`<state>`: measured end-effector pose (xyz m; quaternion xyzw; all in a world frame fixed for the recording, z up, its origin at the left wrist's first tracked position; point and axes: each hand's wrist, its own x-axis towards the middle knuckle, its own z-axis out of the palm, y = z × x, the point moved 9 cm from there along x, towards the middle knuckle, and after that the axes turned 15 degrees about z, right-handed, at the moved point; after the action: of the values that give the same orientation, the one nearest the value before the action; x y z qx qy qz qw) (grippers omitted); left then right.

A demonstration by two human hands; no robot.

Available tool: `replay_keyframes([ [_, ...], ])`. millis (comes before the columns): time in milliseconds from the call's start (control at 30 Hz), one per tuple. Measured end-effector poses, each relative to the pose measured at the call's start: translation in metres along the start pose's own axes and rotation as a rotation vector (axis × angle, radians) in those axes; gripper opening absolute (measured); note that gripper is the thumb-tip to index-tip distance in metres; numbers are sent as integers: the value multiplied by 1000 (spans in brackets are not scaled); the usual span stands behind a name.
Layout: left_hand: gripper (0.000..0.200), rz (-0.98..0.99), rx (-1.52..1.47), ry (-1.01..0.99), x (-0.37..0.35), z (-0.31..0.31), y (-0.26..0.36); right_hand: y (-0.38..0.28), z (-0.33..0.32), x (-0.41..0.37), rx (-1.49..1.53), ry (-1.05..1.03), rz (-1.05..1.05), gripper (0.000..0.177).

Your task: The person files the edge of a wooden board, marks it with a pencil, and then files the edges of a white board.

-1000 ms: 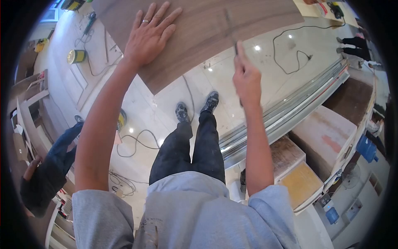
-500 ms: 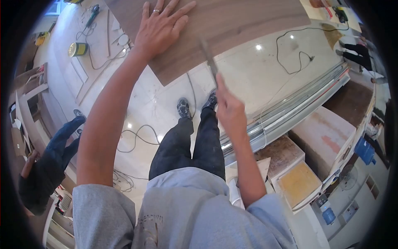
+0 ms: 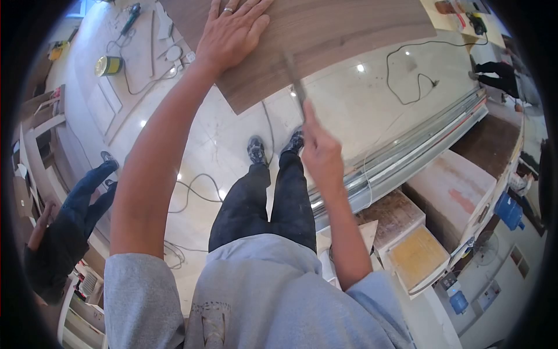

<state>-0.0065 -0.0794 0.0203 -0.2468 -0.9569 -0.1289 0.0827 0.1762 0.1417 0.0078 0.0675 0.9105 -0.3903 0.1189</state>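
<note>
A brown wood-grain board [image 3: 343, 26] fills the top of the view, its near edge running slantwise toward me. Flat on its left part lies my left hand [image 3: 234, 38], fingers spread and a ring on one of them. My right hand [image 3: 322, 157] is wrapped round a long, narrow file [image 3: 296, 78], index finger stretched along it. The file crosses the board's near edge, and its far end is smeared by motion over the wood.
A power tool [image 3: 132, 14] and a yellow can [image 3: 108, 66] stand at the upper left. Cables [image 3: 197, 185] cross the tiled floor around my feet. Long metal profiles [image 3: 401, 154] and boxes [image 3: 450, 180] lie to the right. Other people [image 3: 70, 232] are at both sides.
The board's near corner and my left hand appear slightly further right and up. My right hand and the file remain in nearly the same place, with the file still blurred.
</note>
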Motion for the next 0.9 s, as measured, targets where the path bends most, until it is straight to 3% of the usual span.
replay_keyframes([
  [133, 56, -1, -61, 23, -3, -1, -3, -17, -17, 71, -64, -11, 224, 56],
  [233, 54, -17, -157, 50, -2, -4, -5, -18, -12, 41, 54, 86, 127, 48],
  [300, 53, -55, -198, 48, -3, -5, -11, -10, 7, -9, 38, -5, -4, 53],
  [333, 53, -49, -196, 51, -4, -5, -11, -11, 13, -37, 63, -76, 9, 55],
  [367, 54, -44, -192, 53, -4, -4, -12, 0, 24, -61, 22, -159, 22, 69],
  [400, 54, -34, -184, 55, -3, -3, -13, 2, 26, -68, -44, -186, 40, 68],
  [633, 55, -5, -83, -10, -1, 11, -22, -29, 11, 45, -16, -67, -82, 67],
  [733, 55, 2, -103, -29, 2, 12, -25, -16, 20, 22, -63, -56, -78, 73],
  [833, 56, -9, -134, -21, -1, 12, -28, -8, 23, -47, -79, -182, -13, 56],
  [900, 56, 7, -131, -5, -2, 13, -28, -1, 25, -57, -110, -179, -53, 65],
])
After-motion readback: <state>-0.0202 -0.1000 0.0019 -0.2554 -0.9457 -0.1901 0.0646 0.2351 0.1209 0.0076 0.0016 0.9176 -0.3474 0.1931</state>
